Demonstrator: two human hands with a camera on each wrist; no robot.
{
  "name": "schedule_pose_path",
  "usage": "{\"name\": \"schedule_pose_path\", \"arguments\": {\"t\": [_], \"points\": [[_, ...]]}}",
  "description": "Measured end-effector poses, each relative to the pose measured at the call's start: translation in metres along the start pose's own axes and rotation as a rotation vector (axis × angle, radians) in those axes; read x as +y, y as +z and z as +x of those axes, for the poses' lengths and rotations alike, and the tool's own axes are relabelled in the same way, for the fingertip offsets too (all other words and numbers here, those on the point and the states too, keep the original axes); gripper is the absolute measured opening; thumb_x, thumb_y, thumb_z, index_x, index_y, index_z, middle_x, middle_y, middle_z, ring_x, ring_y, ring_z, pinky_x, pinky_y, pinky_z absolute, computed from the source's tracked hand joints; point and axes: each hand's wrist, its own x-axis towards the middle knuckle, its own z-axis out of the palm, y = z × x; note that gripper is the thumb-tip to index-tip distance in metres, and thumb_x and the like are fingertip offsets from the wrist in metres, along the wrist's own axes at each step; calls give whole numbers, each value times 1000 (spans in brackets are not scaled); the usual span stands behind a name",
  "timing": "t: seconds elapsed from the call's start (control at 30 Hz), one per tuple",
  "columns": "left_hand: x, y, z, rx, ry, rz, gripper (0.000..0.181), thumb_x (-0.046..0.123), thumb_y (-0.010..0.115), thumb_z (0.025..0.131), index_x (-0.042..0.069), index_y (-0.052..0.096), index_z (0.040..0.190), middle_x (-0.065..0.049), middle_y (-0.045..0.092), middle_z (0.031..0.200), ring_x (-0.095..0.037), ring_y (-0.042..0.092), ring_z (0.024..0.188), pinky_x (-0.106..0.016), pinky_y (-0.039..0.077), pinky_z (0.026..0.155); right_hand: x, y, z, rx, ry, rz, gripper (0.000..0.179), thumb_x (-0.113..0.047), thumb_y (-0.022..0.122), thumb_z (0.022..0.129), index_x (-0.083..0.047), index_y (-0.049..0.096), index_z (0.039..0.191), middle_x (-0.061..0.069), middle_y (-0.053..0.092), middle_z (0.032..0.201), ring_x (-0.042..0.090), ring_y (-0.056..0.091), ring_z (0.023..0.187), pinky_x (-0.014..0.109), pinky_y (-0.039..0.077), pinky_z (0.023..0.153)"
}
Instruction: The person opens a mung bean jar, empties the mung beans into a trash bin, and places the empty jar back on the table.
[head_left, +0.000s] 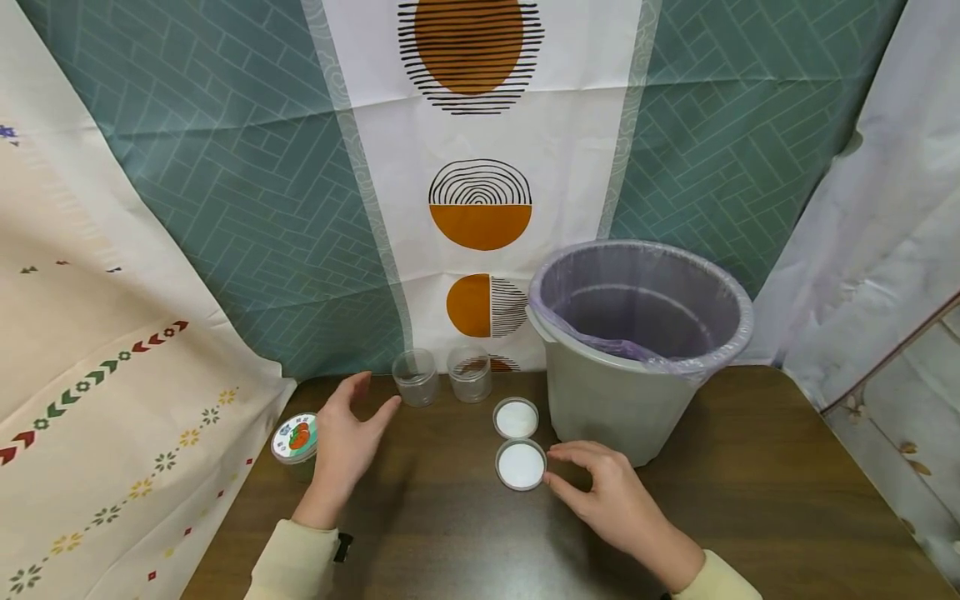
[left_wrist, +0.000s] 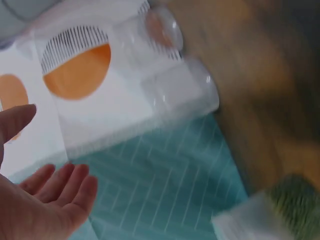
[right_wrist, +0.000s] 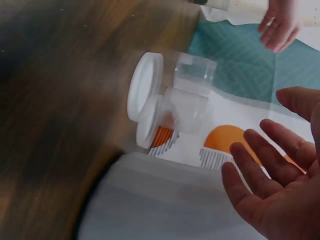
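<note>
Along the back of a brown table (head_left: 435, 525), two clear cups (head_left: 416, 383) stood upright side by side. Nearer the person, two white lids (head_left: 521, 465) lay flat, one in front of the other; whether their rims touched, I could not tell. One jar (head_left: 295, 438) with green contents and a printed top stood at the left, partly hidden by the left hand (head_left: 347, 446). That hand hung between jar and cups, thumb parted from its bent fingers, holding nothing. The right hand (head_left: 603, 493) was just beside the nearer lid, its fingers loosely spread and holding nothing. One grey bin (head_left: 611, 400) with a purplish liner (head_left: 693, 364) stood close behind that hand, crowding the lids' right side and covering part of the patterned cloth (head_left: 315, 267) behind.
</note>
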Motion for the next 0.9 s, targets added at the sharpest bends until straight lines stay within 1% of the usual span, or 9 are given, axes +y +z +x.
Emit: {"name": "schedule_pose_path", "arguments": {"t": [0.1, 0.2, 0.3, 0.4, 0.47, 0.53, 0.6, 0.8, 0.9], "points": [[-6, -14, 8, 77, -10, 10, 65, 39, 77, 74, 11, 55, 128, -12, 61, 123, -29, 56, 112, -47, 46, 93, 5, 2, 0, -29, 45, -24, 27, -32, 77, 76, -22, 71, 101, -14, 67, 105, 5, 62, 103, 30, 53, 86], [-15, -27, 15, 129, -44, 52, 74, 43, 76, 74, 12, 48, 135, -13, 54, 131, -32, 49, 120, -51, 40, 98, 10, 4, -1, -65, 98, -40, 30, -34, 75, 77, -21, 70, 104, -11, 68, 106, 7, 62, 104, 31, 52, 89], [-28, -39, 20, 163, -85, 81, 85, 46, 76, 72, 12, 39, 140, -14, 44, 140, -34, 38, 129, -53, 32, 104, 14, 5, -2, -88, 133, -55, 33, -35, 75, 77, -20, 70, 106, -9, 68, 108, 10, 62, 106, 33, 52, 90], [-42, -47, 21, 167, -141, 90, 96, 49, 76, 70, 12, 29, 145, -13, 31, 148, -33, 27, 137, -53, 26, 109, 17, 6, -2, -93, 146, -77, 36, -37, 75, 77, -20, 69, 108, -6, 67, 110, 13, 62, 107, 35, 51, 91], [-51, -51, 21, 149, -187, 86, 103, 52, 76, 69, 13, 22, 148, -11, 24, 151, -31, 21, 140, -52, 24, 111, 19, 7, -2, -96, 152, -94, 39, -38, 75, 77, -19, 68, 110, -5, 67, 111, 15, 61, 108, 37, 50, 92], [-59, -53, 19, 109, -241, 92, 110, 55, 76, 68, 13, 15, 149, -11, 18, 154, -30, 16, 142, -53, 22, 112, 20, 8, -2, -104, 160, -108, 41, -38, 75, 77, -18, 67, 111, -3, 66, 113, 17, 60, 110, 38, 50, 93], [-66, -55, 18, 65, -292, 95, 116, 57, 76, 66, 12, 10, 150, -13, 15, 155, -32, 15, 142, -55, 22, 112, 22, 9, -2, -113, 170, -112, 42, -37, 75, 77, -17, 67, 112, -2, 66, 115, 19, 60, 111, 39, 49, 94], [-86, -54, 16, -43, -390, 83, 124, 59, 76, 65, 4, 4, 150, -26, 16, 152, -42, 19, 139, -59, 24, 109, 25, 13, -2, -137, 191, -103, 42, -37, 75, 76, -16, 67, 112, -1, 66, 114, 19, 59, 112, 39, 48, 95], [-95, -53, 15, -83, -411, 68, 125, 57, 76, 66, 1, 3, 149, -28, 16, 152, -43, 22, 138, -59, 26, 108, 25, 14, -2, -143, 194, -98, 41, -37, 75, 76, -17, 67, 111, -3, 66, 113, 17, 60, 110, 38, 49, 95]]}}
